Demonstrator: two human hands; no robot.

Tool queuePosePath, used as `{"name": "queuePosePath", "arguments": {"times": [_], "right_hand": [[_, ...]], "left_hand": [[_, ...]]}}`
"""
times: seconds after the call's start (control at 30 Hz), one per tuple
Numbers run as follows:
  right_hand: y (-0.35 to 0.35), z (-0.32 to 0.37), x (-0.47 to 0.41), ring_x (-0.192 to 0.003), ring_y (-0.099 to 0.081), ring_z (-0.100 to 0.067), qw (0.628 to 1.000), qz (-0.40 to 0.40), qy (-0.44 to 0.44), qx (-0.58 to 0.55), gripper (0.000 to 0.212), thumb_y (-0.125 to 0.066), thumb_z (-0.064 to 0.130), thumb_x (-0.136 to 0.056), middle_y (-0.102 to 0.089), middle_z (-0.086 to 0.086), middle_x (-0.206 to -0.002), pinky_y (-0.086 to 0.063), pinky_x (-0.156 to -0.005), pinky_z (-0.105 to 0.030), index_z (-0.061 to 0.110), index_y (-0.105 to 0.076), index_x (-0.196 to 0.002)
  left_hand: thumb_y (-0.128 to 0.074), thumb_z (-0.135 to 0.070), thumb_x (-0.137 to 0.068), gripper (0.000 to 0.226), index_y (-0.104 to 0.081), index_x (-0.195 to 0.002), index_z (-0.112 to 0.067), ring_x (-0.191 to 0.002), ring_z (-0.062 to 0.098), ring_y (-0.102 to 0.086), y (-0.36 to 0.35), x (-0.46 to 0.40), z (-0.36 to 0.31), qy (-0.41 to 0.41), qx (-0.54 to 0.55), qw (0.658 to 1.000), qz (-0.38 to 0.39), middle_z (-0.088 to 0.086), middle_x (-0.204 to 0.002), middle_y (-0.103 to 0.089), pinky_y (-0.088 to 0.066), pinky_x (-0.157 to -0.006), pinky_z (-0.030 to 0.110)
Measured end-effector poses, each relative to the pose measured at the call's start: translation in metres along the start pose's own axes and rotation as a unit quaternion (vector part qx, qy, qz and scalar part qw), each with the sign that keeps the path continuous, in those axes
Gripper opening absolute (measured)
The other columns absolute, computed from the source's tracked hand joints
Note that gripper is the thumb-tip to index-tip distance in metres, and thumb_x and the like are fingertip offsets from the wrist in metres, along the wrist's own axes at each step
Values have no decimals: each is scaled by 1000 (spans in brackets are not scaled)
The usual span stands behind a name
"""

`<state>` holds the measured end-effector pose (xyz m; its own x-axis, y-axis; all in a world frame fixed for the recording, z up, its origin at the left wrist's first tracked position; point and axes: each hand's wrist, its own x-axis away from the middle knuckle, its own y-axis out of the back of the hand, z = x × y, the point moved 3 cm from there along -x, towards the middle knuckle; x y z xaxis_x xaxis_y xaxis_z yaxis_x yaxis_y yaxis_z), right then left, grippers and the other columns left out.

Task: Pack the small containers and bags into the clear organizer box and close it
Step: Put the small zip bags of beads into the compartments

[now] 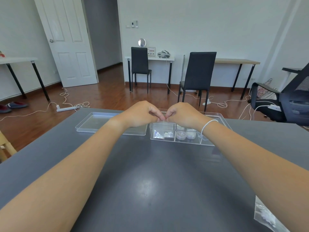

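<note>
Both hands met above the clear organizer box (pixel 182 141); the left hand (pixel 142 114) and right hand (pixel 182 113) had curled fingers pinching a small clear bag (pixel 161 120); the lid (pixel 100 122) lay left of the box.

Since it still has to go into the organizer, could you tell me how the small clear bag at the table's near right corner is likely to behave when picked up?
The small clear bag looks like thin, flat film, so it will probably flop and bend rather than hold shape. Only a few small white bits show inside, so it is likely very light. On the smooth grey table it may slide before lifting.
</note>
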<state>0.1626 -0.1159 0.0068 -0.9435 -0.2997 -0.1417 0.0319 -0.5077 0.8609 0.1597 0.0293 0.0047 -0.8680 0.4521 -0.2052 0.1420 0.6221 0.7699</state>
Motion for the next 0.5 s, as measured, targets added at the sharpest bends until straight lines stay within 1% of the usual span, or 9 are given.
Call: {"name": "queuePosePath", "arguments": {"times": [0.07,0.13,0.17,0.2,0.27,0.3,0.4,0.43,0.5], "right_hand": [[-1,0,1,-76,-53,-13,1000,-10,6,4,16,-56,12,-84,-58,7,-80,-39,-58,-21,14,-72,-85],[0,0,3,-78,-53,-12,1000,-20,15,-1,18,-54,12,-84,-58,7,-85,-38,-53,-17,14,-72,-87],[1,-1,4,-79,-53,-12,1000,-25,19,-3,18,-54,13,-84,-58,7,-87,-39,-54,-17,15,-72,-87],[2,-1,5,-82,-54,-13,999,-32,21,-7,18,-54,14,-84,-58,7,-88,-41,-59,-19,17,-71,-86],[4,-3,10,-87,-57,-14,998,-52,22,-22,17,-54,16,-85,-60,8,-90,-44,-72,-25,20,-70,-83],[5,-4,13,-89,-57,-14,997,-63,25,-33,17,-54,17,-85,-61,8,-91,-44,-76,-26,22,-69,-81],[6,-6,26,-88,-52,-10,994,-89,41,-46,15,-54,21,-86,-62,8,-97,-38,-76,-25,26,-65,-79],[5,-7,30,-91,-51,-11,993,-96,45,-42,13,-54,23,-86,-62,6,-100,-38,-80,-26,26,-66,-80],[4,-10,40,-101,-51,-16,993,-105,48,-19,12,-55,27,-86,-63,3,-107,-40,-90,-33,26,-67,-86]], "left_hand": [[-62,-12,-81,24,-72,-81,-33,-85,-5,-60,2,1,1,2,7,1000,-13,-13,-86,-70,-41,-82,11],[-62,-13,-81,21,-73,-83,-31,-88,-6,-59,3,2,4,4,12,1000,-25,-13,-88,-70,-40,-83,11],[-63,-14,-81,19,-73,-84,-30,-86,-8,-58,4,3,5,4,13,999,-31,-15,-88,-69,-38,-82,9],[-63,-16,-81,18,-72,-84,-31,-83,-11,-57,4,5,6,4,15,999,-37,-18,-86,-68,-37,-79,7],[-65,-19,-80,16,-72,-86,-32,-80,-15,-56,6,8,8,4,23,998,-51,-20,-87,-66,-35,-76,5],[-65,-22,-80,16,-71,-87,-34,-81,-15,-55,7,10,9,3,24,998,-57,-20,-90,-66,-35,-76,5],[-66,-26,-79,16,-70,-92,-34,-86,-9,-54,9,17,11,0,19,998,-65,-16,-100,-65,-36,-76,6],[-67,-27,-79,17,-70,-95,-32,-87,-7,-54,9,19,11,2,13,998,-64,-16,-103,-64,-36,-76,5],[-67,-29,-79,19,-69,-98,-31,-87,-6,-53,7,23,12,5,7,998,-64,-16,-107,-61,-36,-73,3]]}}
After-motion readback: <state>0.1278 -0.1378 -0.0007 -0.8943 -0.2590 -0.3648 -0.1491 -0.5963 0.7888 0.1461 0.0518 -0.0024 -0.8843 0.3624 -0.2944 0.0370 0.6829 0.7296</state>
